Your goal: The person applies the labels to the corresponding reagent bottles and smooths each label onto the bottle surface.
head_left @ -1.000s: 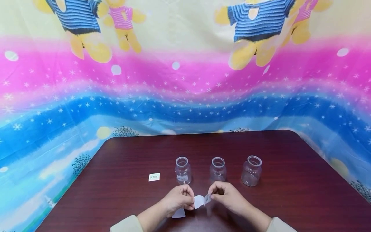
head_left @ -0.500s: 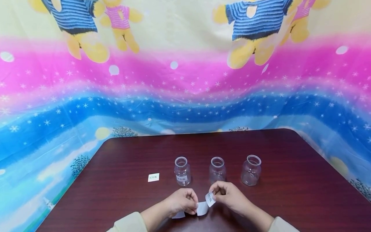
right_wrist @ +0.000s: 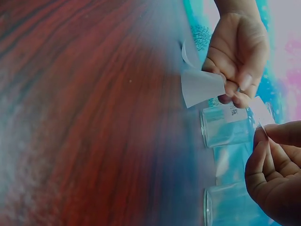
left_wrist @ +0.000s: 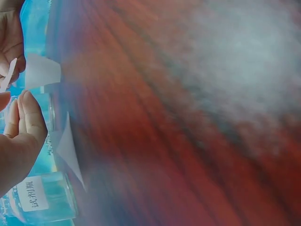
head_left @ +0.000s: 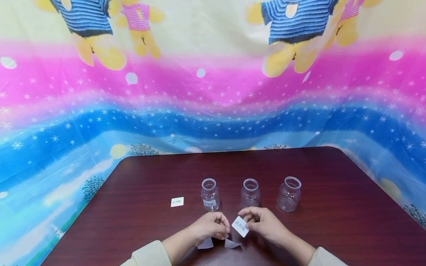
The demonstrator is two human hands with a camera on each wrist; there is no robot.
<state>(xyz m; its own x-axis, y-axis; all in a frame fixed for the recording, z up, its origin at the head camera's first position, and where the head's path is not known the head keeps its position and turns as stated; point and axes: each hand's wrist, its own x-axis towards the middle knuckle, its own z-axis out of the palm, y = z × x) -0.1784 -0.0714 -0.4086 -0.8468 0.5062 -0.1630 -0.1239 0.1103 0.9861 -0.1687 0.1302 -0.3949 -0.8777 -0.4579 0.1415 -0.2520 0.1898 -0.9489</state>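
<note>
In the head view my right hand (head_left: 264, 223) pinches a small white sticker label (head_left: 240, 226) with dark printed characters. Beside it is my left hand (head_left: 211, 227), thumb and fingertips close together. A curled piece of white backing paper (head_left: 232, 244) is just below those fingertips; in the right wrist view this backing paper (right_wrist: 202, 88) shows nearly whole, with no finger across it. Behind the hands stand three open glass jars: the left jar (head_left: 209, 190) carries a printed label, while the middle jar (head_left: 250, 192) and right jar (head_left: 288, 195) show none.
Another printed label (head_left: 177, 201) lies flat on the dark red-brown table (head_left: 149, 173), left of the jars. A second scrap of backing paper (head_left: 205, 243) lies under the left forearm. A patterned cloth (head_left: 213, 85) hangs behind the table.
The label has come away from its backing paper and stays in my right hand, turned face up. The backing paper has dropped lower, below my left fingertips.
</note>
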